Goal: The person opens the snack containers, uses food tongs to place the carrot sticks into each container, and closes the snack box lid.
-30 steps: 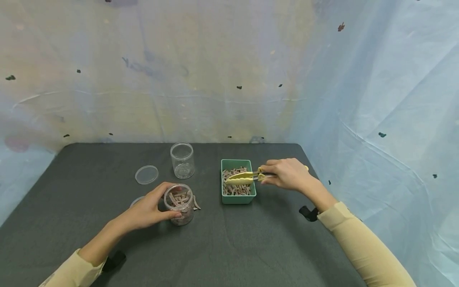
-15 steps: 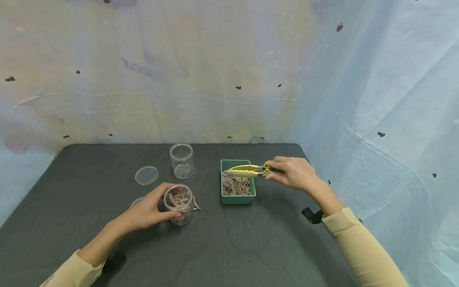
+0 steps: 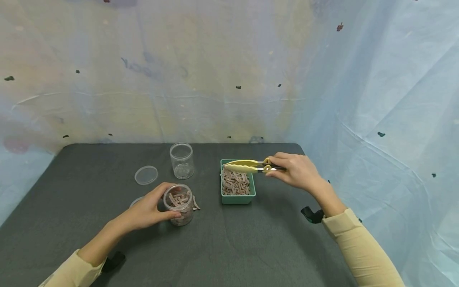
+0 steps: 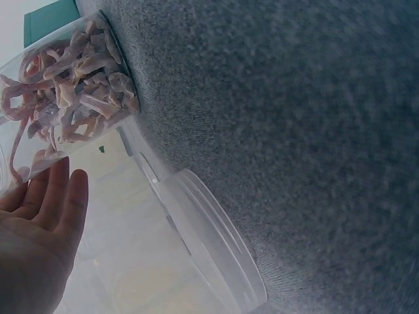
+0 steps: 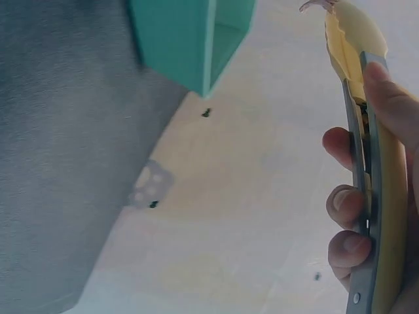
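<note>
My left hand [image 3: 148,211] grips a clear plastic jar [image 3: 184,218] from its left side, thumb at the front. Pinkish-brown strips [image 4: 72,78] fill part of the jar. In my right hand [image 3: 295,170] is a pair of yellow-tipped tongs [image 3: 241,167], its arms squeezed nearly together. The tongs' tips hover over the back of a green rectangular box [image 3: 236,200] that holds many more strips [image 3: 234,185]. A thin strip [image 5: 315,5] sticks out from the tongs' tips in the right wrist view.
Behind the held jar stands a second clear jar [image 3: 182,161]. A round clear lid [image 3: 146,175] lies left of it, and another lid [image 3: 136,200] is partly hidden behind my left hand. Loose strips [image 3: 195,203] lie by the held jar. A plastic sheet [image 3: 201,71] hangs beyond the table.
My right hand has lifted the tongs from among the strips and moved back and slightly right. Their tips now hover over the box's far part. My left hand and the jar have stayed put.
</note>
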`<state>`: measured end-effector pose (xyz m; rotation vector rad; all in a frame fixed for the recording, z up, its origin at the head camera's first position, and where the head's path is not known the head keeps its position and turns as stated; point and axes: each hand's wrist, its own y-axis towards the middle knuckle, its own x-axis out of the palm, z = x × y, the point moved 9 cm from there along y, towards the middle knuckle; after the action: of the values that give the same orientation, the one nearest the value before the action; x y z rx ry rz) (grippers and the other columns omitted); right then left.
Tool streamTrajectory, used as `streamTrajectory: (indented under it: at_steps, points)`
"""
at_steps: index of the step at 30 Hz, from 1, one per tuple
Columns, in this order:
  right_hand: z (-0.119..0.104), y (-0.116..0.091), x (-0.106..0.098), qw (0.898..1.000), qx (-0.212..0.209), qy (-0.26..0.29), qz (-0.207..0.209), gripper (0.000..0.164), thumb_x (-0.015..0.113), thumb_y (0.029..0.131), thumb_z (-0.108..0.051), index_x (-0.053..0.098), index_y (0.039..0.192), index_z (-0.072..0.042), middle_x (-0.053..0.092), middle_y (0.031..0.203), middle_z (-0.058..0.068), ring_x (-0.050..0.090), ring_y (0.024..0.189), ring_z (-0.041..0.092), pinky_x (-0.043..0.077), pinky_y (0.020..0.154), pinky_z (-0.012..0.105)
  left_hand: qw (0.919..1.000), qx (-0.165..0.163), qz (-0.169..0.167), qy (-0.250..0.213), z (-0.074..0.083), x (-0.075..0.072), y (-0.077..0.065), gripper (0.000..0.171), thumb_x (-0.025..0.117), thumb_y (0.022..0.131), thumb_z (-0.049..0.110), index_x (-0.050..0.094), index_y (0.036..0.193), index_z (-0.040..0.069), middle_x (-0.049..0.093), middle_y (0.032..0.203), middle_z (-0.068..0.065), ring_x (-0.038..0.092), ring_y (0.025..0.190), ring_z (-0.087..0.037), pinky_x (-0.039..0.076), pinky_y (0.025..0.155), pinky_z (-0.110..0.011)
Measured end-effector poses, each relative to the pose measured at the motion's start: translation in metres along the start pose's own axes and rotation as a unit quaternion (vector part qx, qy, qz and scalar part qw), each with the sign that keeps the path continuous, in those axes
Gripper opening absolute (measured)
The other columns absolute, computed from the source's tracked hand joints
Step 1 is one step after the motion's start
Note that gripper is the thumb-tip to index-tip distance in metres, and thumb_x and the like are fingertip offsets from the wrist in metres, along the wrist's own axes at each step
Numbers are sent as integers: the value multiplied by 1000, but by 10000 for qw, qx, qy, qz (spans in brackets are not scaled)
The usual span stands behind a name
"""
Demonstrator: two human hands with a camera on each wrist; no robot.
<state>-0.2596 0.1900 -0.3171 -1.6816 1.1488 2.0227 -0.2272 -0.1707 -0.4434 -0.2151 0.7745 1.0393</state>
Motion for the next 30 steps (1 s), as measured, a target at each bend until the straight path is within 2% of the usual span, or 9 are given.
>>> streamTrajectory:
  at_steps: [5, 10, 12, 13, 15, 17, 20, 30]
  points:
    - [-14, 11, -17, 9984, -352, 148, 424, 44, 74, 92, -51, 77, 119, -16, 72, 100, -3, 52, 59, 6, 40, 48, 25, 10000, -33, -24, -25, 1, -1, 0, 72, 85, 88, 41, 50, 146, 16, 57, 136, -4, 60, 120, -23, 53, 95, -42]
    - [-32, 25, -29, 9947, -685, 248, 727, 60, 51, 99, -65, 77, 119, -15, 73, 99, -3, 53, 59, 6, 39, 48, 25, 10000, -73, -17, -35, 1, -1, 0, 73, 86, 87, 41, 50, 145, 14, 58, 135, -4, 61, 119, -23, 54, 94, -43]
    - [-40, 30, -32, 9927, -824, 274, 841, 62, 47, 100, -65, 77, 119, -14, 73, 100, -2, 53, 59, 6, 40, 48, 25, 10000, -94, -29, -12, 1, -1, 0, 73, 85, 87, 42, 50, 145, 14, 58, 135, -4, 61, 119, -22, 54, 93, -42]
    - [-44, 32, -32, 9918, -888, 285, 874, 60, 50, 100, -64, 77, 119, -15, 73, 100, -2, 54, 59, 7, 41, 48, 26, 9999, -101, -37, 8, 1, -1, -1, 74, 85, 87, 43, 50, 145, 14, 58, 135, -3, 61, 118, -22, 54, 93, -42]
    - [-52, 37, -34, 9901, -1014, 308, 925, 50, 63, 98, -58, 77, 118, -15, 73, 101, -2, 55, 59, 7, 41, 48, 26, 9999, -110, -42, 22, 1, -1, -1, 74, 84, 88, 44, 50, 145, 14, 58, 135, -3, 61, 118, -22, 54, 93, -43]
    - [-60, 42, -34, 9888, -1121, 328, 930, 41, 77, 92, -48, 77, 117, -15, 73, 102, -2, 55, 59, 7, 42, 48, 26, 9999, -118, -55, 16, 0, 0, -1, 74, 84, 88, 44, 50, 145, 14, 58, 135, -3, 61, 118, -21, 54, 92, -43]
    - [-73, 50, -33, 9877, -1259, 312, 872, 42, 90, 81, -35, 77, 116, -16, 73, 102, -3, 56, 61, 6, 42, 48, 25, 9999, -102, -51, -6, -1, 0, -1, 73, 84, 88, 44, 50, 145, 14, 58, 134, -3, 61, 118, -22, 54, 93, -42]
    - [-107, 66, -7, 9847, -1690, 114, 411, 36, 89, 84, -37, 76, 112, -17, 65, 92, -7, 51, 58, 4, 36, 45, 23, 9999, -103, -31, -2, 0, -1, 1, 72, 86, 87, 41, 49, 143, 14, 59, 130, -3, 61, 116, -21, 55, 92, -46]
